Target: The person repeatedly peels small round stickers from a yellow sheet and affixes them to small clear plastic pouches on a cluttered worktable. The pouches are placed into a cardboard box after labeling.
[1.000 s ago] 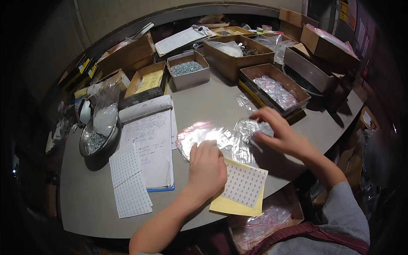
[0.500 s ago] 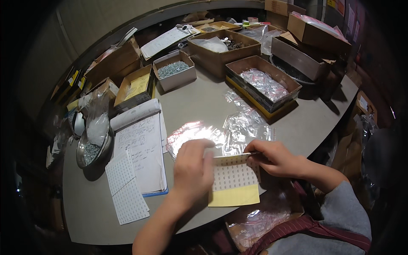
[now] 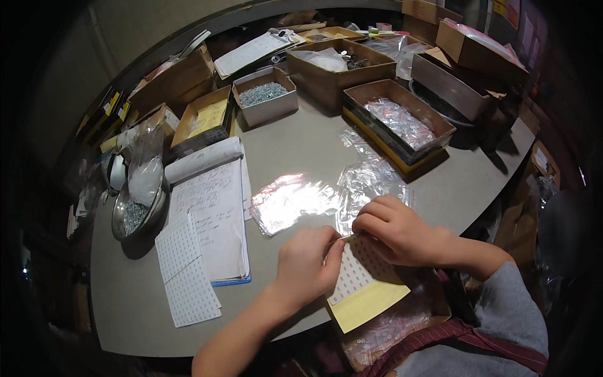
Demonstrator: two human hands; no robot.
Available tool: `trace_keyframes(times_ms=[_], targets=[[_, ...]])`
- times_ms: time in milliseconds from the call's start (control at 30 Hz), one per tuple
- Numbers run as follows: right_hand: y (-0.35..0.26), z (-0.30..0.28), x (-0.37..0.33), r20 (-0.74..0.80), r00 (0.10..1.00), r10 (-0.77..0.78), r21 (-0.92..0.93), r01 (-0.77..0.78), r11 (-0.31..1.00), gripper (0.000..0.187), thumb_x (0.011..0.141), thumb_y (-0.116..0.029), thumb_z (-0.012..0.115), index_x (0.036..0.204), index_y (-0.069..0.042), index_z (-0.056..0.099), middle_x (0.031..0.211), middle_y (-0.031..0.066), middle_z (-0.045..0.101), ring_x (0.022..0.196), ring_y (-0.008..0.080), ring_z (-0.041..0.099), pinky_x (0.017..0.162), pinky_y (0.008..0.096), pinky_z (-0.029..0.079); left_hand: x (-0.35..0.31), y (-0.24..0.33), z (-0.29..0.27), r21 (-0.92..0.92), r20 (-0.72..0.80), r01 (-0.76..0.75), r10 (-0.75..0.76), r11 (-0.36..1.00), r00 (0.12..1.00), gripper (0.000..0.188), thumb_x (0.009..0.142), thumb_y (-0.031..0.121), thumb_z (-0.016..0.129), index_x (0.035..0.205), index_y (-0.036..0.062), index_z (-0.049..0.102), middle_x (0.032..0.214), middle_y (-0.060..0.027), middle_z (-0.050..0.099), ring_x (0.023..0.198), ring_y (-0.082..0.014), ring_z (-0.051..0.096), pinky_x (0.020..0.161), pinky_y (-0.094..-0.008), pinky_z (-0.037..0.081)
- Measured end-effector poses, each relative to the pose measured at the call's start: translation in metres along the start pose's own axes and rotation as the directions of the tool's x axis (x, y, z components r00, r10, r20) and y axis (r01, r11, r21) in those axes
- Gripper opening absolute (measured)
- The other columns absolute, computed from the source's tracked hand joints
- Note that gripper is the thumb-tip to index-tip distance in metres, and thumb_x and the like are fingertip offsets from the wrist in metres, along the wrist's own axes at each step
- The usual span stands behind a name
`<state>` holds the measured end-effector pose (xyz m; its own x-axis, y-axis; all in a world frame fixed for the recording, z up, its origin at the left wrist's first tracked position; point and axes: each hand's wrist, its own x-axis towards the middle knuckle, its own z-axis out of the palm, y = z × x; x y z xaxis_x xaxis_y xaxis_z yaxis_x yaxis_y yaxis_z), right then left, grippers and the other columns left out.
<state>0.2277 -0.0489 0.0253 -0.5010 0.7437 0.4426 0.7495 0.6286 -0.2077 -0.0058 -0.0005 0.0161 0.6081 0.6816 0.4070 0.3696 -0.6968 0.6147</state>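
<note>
A label sheet (image 3: 355, 273) with rows of small printed marks and a bare yellow strip along its lower end hangs over the table's near edge, tilted. My left hand (image 3: 308, 261) pinches its upper left corner between thumb and forefinger. At the upper edge, the closed fingers of my right hand (image 3: 399, 232) grip the sheet too; their tips are partly hidden. Just beyond my hands lies a spread of small clear zip bags (image 3: 292, 204), shining under the light. More clear bags (image 3: 370, 182) are heaped to its right.
To the left, two label sheets (image 3: 185, 276) overlap a notepad (image 3: 210, 213) on a blue clipboard. A metal bowl (image 3: 160, 210) holds screws and a plastic bag. Farther back stand a white box of screws (image 3: 273, 113) and a box of filled bags (image 3: 443, 135). Below the edge sits another bag-filled box (image 3: 443, 308).
My left hand has come down and right from above the bags to the sheet's corner. The sheet has turned and shifted right, its yellow end now slanting. The view has shifted slightly.
</note>
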Motion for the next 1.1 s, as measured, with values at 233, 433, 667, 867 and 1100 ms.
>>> trace_keyframes(times_ms=[233, 433, 667, 867, 1100], targets=[[-0.004, 0.005, -0.002, -0.052, 0.967, -0.251, -0.111, 0.244, 0.963, 0.023, 0.079, -0.006, 0.074, 0.1, -0.003, 0.066, 0.096, 0.0111, 0.062, 0.087, 0.0291, 0.062, 0.079, 0.0393, 0.05, 0.001, -0.011, -0.001, -0.147, 0.167, 0.314, -0.289, 0.938, 0.943, 0.024, 0.093, 0.024, 0.067, 0.1, 0.0017, 0.073, 0.079, -0.0215, 0.071, 0.074, -0.0373, 0.071, 0.071, -0.043, 0.055], [0.023, -0.006, 0.033, 0.019, 0.999, 0.037, 0.303, -0.041, 0.952, 0.015, 0.089, -0.011, 0.068, 0.1, -0.001, 0.067, 0.087, 0.0128, 0.066, 0.08, 0.0281, 0.065, 0.073, 0.0396, 0.051, 0.01, 0.003, -0.008, -0.161, 0.228, 0.44, -0.401, 0.883, 0.887, 0.024, 0.093, 0.024, 0.066, 0.102, 0.0018, 0.072, 0.078, -0.021, 0.07, 0.073, -0.0386, 0.07, 0.069, -0.0444, 0.055], [0.068, 0.025, 0.094, 0.374, 0.904, 0.206, 0.173, -0.286, 0.942, 0.024, 0.09, -0.019, 0.067, 0.103, 0.002, 0.068, 0.086, 0.0208, 0.07, 0.079, 0.0364, 0.068, 0.073, 0.0432, 0.052, -0.001, -0.004, 0.004, 0.038, 0.035, 0.065, -0.066, 0.997, 0.997, 0.02, 0.094, 0.022, 0.064, 0.093, 0.002, 0.067, 0.077, -0.0196, 0.068, 0.074, -0.0398, 0.068, 0.067, -0.0503, 0.052], [0.057, 0.009, 0.096, 0.28, 0.879, 0.386, -0.238, -0.326, 0.915, 0.025, 0.087, -0.023, 0.077, 0.093, -0.001, 0.066, 0.087, 0.0185, 0.071, 0.085, 0.0382, 0.068, 0.073, 0.0467, 0.053, -0.004, -0.009, 0.01, 0.053, 0.006, 0.092, -0.093, 0.994, 0.996, 0.02, 0.095, 0.022, 0.063, 0.099, 0.0032, 0.065, 0.078, -0.0186, 0.068, 0.075, -0.0398, 0.068, 0.066, -0.0509, 0.053], [0.048, -0.016, 0.041, 0.329, 0.939, 0.102, 0.345, -0.22, 0.912, 0.026, 0.092, -0.019, 0.076, 0.108, -0.001, 0.068, 0.095, 0.012, 0.066, 0.091, 0.0261, 0.068, 0.079, 0.038, 0.054, 0.002, -0.012, 0.0, -0.021, -0.005, 0.092, -0.092, 0.996, 0.996, 0.016, 0.095, 0.021, 0.064, 0.102, 0.0068, 0.067, 0.08, -0.0175, 0.069, 0.076, -0.0386, 0.068, 0.067, -0.0492, 0.052]])
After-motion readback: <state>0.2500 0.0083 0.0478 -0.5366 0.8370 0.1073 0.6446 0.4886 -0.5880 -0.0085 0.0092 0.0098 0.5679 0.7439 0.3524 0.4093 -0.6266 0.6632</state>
